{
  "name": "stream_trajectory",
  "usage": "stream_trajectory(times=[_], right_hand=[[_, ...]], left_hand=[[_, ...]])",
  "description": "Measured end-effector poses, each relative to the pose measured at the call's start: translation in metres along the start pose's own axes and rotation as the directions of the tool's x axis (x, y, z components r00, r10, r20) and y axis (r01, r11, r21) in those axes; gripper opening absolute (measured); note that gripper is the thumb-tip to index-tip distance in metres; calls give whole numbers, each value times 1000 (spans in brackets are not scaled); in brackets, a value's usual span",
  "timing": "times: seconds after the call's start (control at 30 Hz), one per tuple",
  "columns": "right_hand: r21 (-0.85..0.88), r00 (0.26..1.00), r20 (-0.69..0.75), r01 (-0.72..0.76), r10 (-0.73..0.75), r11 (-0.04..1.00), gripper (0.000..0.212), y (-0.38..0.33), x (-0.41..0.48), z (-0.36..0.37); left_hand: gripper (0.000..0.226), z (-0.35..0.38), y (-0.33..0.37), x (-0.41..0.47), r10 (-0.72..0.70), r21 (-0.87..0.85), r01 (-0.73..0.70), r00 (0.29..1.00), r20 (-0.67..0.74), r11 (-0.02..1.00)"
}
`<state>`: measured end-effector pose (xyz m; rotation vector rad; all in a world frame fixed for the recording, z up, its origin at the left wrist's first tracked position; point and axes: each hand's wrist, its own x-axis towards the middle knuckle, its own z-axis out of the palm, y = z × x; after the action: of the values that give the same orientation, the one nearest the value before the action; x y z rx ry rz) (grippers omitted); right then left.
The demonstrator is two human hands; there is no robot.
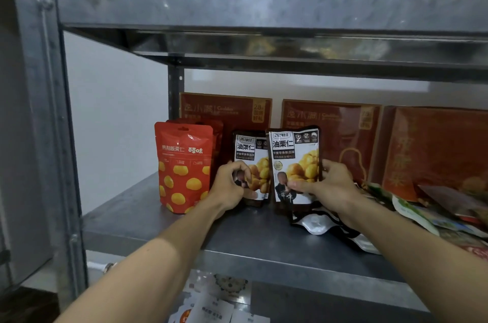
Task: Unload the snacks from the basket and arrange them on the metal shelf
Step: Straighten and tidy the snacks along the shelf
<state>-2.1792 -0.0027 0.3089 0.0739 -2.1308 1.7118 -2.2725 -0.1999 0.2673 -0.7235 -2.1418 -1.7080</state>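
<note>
Two dark brown-and-white chestnut pouches stand upright on the metal shelf (211, 233). My left hand (229, 185) grips the lower left part of the left pouch (250, 156). My right hand (327, 185) holds the right pouch (295, 161) by its lower right side, thumb across the front. To the left, a red chestnut pouch (183, 166) stands upright, with another red one behind it. More dark pouches lie flat on the shelf (317, 223) under my right wrist. No basket is in view.
Red gift boxes (330, 132) lean along the back of the shelf. A heap of mixed snack packets (427, 211) lies at the right. The upper shelf (264, 13) carries bags and boxes. A steel post (45, 111) stands at left. White packets (211, 309) lie on the level below.
</note>
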Motion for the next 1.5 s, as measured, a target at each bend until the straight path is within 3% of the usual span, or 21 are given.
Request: stream_trajectory(times=[0.33,0.57,0.77,1.07,1.5], right_hand=[[13,998,-44,35,-35,999,37,5,-2,8],[26,998,-27,52,-52,998,36,-5,-10,27],[64,999,-26,26,-24,998,39,7,-14,53],[79,998,-60,40,-36,996,49,35,-13,91],[32,994,-69,89,-86,996,55,45,-5,100]], left_hand=[[23,-6,2,-12,-58,176,51,998,36,983],[46,-13,-2,-23,-138,175,124,988,72,977],[46,-24,4,-43,-252,280,204,957,146,938],[63,-31,4,-59,-213,78,206,972,102,976],[60,-28,-1,-56,-168,159,149,979,119,976]])
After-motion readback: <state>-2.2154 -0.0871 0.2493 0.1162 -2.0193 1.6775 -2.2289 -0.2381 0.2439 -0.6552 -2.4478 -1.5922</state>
